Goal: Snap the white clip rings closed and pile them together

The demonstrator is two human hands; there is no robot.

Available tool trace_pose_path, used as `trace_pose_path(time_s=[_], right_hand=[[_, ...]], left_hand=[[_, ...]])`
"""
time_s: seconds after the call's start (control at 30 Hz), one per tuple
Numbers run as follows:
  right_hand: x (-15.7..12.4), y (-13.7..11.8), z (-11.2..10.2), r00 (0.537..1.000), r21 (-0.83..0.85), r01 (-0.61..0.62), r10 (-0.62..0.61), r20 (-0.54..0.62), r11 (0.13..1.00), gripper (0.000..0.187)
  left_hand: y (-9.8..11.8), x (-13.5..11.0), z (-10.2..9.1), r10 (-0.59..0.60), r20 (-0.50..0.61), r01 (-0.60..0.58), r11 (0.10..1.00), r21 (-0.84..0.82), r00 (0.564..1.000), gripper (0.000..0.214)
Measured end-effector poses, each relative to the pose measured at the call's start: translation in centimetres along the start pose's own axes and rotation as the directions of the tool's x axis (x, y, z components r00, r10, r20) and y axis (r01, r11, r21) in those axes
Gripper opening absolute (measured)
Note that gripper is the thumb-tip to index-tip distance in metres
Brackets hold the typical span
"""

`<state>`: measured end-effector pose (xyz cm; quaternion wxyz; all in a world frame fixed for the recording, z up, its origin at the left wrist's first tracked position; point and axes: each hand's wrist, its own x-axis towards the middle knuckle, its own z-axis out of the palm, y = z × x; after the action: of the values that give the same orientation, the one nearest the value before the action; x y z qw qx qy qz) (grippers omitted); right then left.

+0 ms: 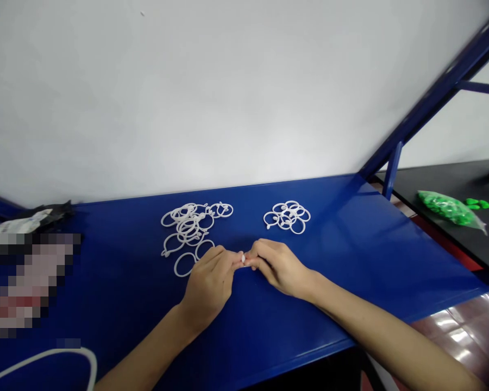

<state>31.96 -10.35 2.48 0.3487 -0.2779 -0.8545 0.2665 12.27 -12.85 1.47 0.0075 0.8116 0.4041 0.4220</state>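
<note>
My left hand (212, 279) and my right hand (280, 266) meet above the front half of the blue table. Their fingertips pinch a small white plastic ring (243, 259) from both sides, and most of it is hidden by the fingers. Just beyond my left hand lies a larger loose pile of white plastic rings (187, 227), each with a little knob or eyelet. One ring (185, 265) of that pile rests close to my left knuckles. Farther off, beyond my right hand, sits a smaller cluster of the same rings (287, 216).
The blue table (334, 244) backs onto a pale wall. A black plastic bag (44, 217) lies at the left, near a blurred-out patch. A white curved cord (57, 352) is at the lower left. On a dark table at right rests a bag of green pieces (448, 209).
</note>
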Motion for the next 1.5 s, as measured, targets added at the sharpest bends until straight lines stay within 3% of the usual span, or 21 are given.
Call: trace_pose_path(time_s=[0.13,0.27,0.4,0.47,0.53,0.73,0.97,1.1,1.2,1.37,1.5], right_hand=[[0.2,0.6,-0.1,0.999,-0.03,-0.05,0.05,0.017,0.998,0.016],[0.6,1.6,-1.2,0.989,-0.25,-0.133,0.145,0.03,0.959,0.013],[0.8,2.9,-3.4,0.941,-0.49,-0.337,0.276,-0.193,0.804,0.009],[0.8,3.5,-4.4,0.905,-0.543,-0.419,0.288,-0.312,0.728,0.008],[0.7,4.0,-4.9,0.889,-0.582,-0.451,0.285,-0.358,0.677,0.008],[0.6,4.5,-4.7,0.893,-0.59,-0.45,0.325,-0.311,0.67,0.015],[0.9,3.3,-3.4,0.941,-0.56,-0.328,0.206,-0.27,0.761,0.013],[3.0,2.6,-1.9,0.985,-0.604,-0.172,0.131,-0.112,0.778,0.018],[5.7,3.0,-0.1,0.989,-0.629,-0.08,0.139,0.046,0.774,0.022],[8.8,4.8,2.6,0.968,-0.671,-0.145,0.243,0.054,0.727,0.023],[8.0,4.6,2.3,0.972,-0.617,-0.175,0.234,0.015,0.767,0.015]], left_hand=[[-0.5,0.1,0.1,0.013,0.078,-0.016,0.999,0.032,0.997,0.019],[-1.5,0.6,0.0,-0.027,0.194,0.002,0.991,0.13,0.981,0.018],[-2.6,0.9,-0.2,-0.111,0.195,0.07,0.976,0.207,0.974,0.024],[-2.9,1.0,-0.3,-0.142,0.208,0.095,0.971,0.22,0.968,0.02],[-3.0,1.0,-0.3,-0.159,0.227,0.11,0.97,0.217,0.961,0.018],[-2.9,0.9,-0.2,-0.177,0.246,0.131,0.972,0.194,0.953,0.017],[-2.5,0.7,0.0,-0.14,0.316,0.072,0.974,0.217,0.938,0.017],[-2.2,0.4,0.2,-0.093,0.353,0.009,0.972,0.234,0.931,0.017],[-2.1,0.4,0.3,-0.086,0.364,-0.009,0.968,0.25,0.928,0.017],[-2.0,0.6,0.1,-0.089,0.381,-0.016,0.964,0.264,0.92,0.018],[-2.0,0.8,0.0,-0.117,0.349,0.015,0.959,0.284,0.93,0.021]])
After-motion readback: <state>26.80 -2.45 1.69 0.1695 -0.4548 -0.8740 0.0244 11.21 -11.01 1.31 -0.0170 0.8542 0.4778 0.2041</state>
